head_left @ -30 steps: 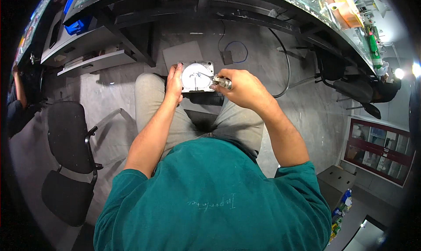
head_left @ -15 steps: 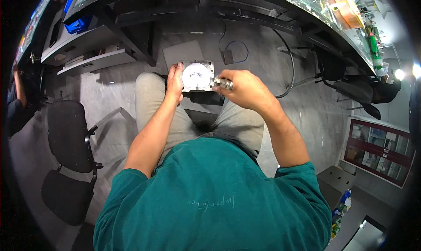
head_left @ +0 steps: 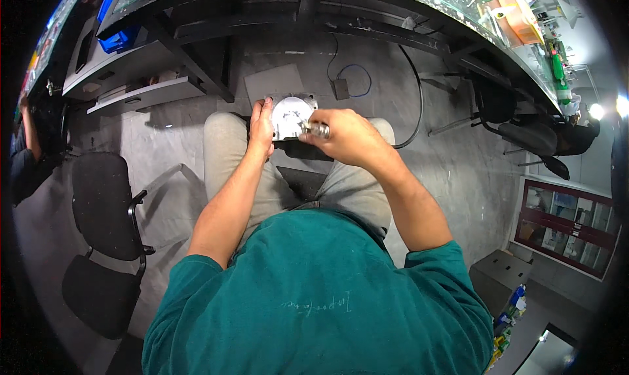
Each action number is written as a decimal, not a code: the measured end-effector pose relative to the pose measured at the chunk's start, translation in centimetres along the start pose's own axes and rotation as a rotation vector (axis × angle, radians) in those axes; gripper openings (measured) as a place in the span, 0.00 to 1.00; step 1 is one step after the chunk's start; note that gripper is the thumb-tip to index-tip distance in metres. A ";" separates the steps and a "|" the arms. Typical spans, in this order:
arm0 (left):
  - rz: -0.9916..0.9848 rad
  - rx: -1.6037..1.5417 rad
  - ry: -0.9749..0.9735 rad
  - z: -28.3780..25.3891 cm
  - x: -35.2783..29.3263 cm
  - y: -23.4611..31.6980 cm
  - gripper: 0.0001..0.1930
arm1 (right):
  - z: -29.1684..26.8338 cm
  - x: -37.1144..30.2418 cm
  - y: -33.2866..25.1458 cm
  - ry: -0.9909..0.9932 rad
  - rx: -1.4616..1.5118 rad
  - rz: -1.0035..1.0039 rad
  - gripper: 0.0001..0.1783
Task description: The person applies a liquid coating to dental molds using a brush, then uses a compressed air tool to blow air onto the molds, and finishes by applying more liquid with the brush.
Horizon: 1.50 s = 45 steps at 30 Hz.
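Just beyond my knees, a silvery metal part [head_left: 287, 116] with a large, round, shiny face lies between my hands. My left hand [head_left: 262, 123] grips its left edge, with the fingers pointing away from me. My right hand [head_left: 344, 136] is closed round a short metallic cylindrical tool [head_left: 319, 130]. The tool's tip points left and is over the lower right of the round face. Whether it touches the metal cannot be made out. The tool's rear is hidden in my palm.
A black hose [head_left: 419, 106] curves down to behind my right forearm. Ahead stands a black-framed workbench [head_left: 304, 21], with a cable and small box [head_left: 341, 89] on the floor below. A black chair [head_left: 105, 205] stands at left; another person's arm [head_left: 29, 129] shows at far left.
My right hand has moved left with the tool, from the part's right edge to over its round face. The hose has shifted left too. My left hand keeps its grip.
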<state>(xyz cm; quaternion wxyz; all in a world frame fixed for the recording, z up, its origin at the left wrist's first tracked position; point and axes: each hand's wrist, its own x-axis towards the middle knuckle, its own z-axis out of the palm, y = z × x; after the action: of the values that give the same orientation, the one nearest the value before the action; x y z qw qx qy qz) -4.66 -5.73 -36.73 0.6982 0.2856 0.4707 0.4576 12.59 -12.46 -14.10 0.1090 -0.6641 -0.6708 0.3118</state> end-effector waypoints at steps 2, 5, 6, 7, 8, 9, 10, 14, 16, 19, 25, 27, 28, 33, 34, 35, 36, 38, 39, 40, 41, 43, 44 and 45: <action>0.013 0.007 0.001 0.4 -0.2 0.2 0.22 | -0.2 0.3 0.2 0.059 0.008 -0.002 0.19; 0.020 0.027 0.010 0.2 0.0 -0.1 0.21 | -0.6 0.5 0.1 -0.065 -0.001 -0.018 0.19; 0.014 0.036 0.016 0.0 0.2 -0.2 0.21 | -0.2 0.7 0.2 0.017 0.002 -0.012 0.19; 0.013 0.035 0.015 0.1 0.1 -0.1 0.21 | -0.2 0.9 0.3 0.100 0.003 -0.003 0.19; 0.019 0.034 0.010 0.2 0.1 -0.1 0.21 | -0.8 1.0 0.1 0.075 0.014 0.035 0.19; 0.025 0.033 0.004 0.3 0.0 0.0 0.21 | -1.0 1.2 0.3 0.075 0.013 0.035 0.19; 0.025 0.033 0.003 0.5 -0.2 0.2 0.21 | -1.2 1.3 0.4 -0.013 -0.012 -0.004 0.19; -0.003 -0.001 0.025 1.1 -0.8 1.1 0.21 | -1.5 1.7 -0.2 -0.016 -0.086 0.028 0.19; -0.005 0.000 0.015 1.4 -0.9 1.3 0.21 | -2.1 1.9 0.1 -0.082 -0.087 0.036 0.19; 0.008 -0.033 0.040 1.5 -0.7 0.9 0.21 | -2.5 1.0 -0.1 0.051 -0.078 0.115 0.18; -0.010 -0.005 0.029 -0.4 0.6 -0.6 0.18 | -3.3 -0.2 0.2 -0.172 -0.065 0.037 0.20; 0.013 0.061 0.055 -0.5 0.8 -0.7 0.18 | -3.4 -0.5 -0.3 -0.131 -0.106 0.115 0.20; 0.013 0.062 0.053 -0.3 0.7 -0.7 0.18 | -3.3 -0.8 -0.3 -0.129 -0.105 0.117 0.20; 0.008 0.011 0.048 -0.2 0.5 -0.6 0.20 | -2.8 -1.3 -0.9 -0.177 -0.201 0.115 0.20; 0.008 0.015 0.046 -0.2 0.5 -0.5 0.20 | -2.5 -1.3 -0.8 -0.174 -0.198 0.116 0.20; 0.006 0.015 0.055 -0.2 0.5 -0.5 0.20 | -1.9 -1.2 -0.4 -0.181 -0.183 0.068 0.20; 0.003 0.016 0.063 -0.2 0.5 -0.5 0.20 | -1.5 -1.2 -0.2 -0.188 -0.168 0.020 0.20; 0.001 0.005 0.060 -0.1 0.3 -0.3 0.19 | -1.1 -0.8 -0.2 -0.185 -0.149 0.026 0.20; -0.002 -0.006 0.058 0.0 0.2 -0.2 0.18 | -0.9 -0.7 -0.2 -0.182 -0.131 0.032 0.20; -0.001 -0.006 0.059 0.1 0.2 -0.1 0.18 | -0.7 -0.6 -0.1 -0.182 -0.131 0.031 0.20; 0.004 0.012 0.067 0.1 0.1 0.0 0.17 | -0.6 -0.5 0.0 -0.135 -0.111 0.052 0.20; 0.009 0.030 0.076 0.3 0.0 0.1 0.17 | -0.5 -0.5 0.1 -0.089 -0.090 0.073 0.20; 0.012 0.032 0.084 0.3 0.0 0.2 0.17 | -0.7 -0.5 0.1 -0.127 -0.097 0.061 0.20; 0.015 0.033 0.091 0.4 -0.1 0.3 0.16 | -0.8 -0.5 0.1 -0.164 -0.104 0.051 0.20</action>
<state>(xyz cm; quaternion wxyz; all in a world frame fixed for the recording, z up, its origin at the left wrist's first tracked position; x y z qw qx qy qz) -4.39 -5.69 -36.32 0.6677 0.2796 0.5074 0.4676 13.11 -12.73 -13.41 0.0113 -0.6578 -0.6757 0.3326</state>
